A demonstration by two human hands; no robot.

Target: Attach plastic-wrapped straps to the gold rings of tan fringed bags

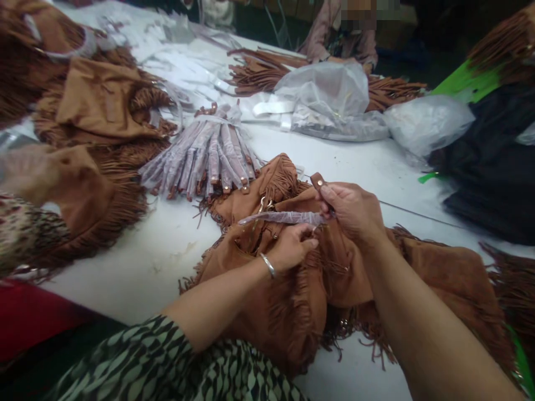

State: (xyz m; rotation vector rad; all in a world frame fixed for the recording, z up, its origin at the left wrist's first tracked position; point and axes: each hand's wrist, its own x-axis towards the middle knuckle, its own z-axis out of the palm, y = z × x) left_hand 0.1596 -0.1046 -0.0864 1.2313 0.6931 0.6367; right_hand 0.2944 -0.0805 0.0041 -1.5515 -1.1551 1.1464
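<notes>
Brown strap (318, 181): R grip (349, 209); bag edge (251, 255): L grip (291, 248).

No readable text, as far as blur allows

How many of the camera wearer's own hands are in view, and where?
2. The left hand is at the brown fringed bag; the right hand holds a partly plastic-wrapped strap by its brown end. Some fingertips are hidden.
</notes>
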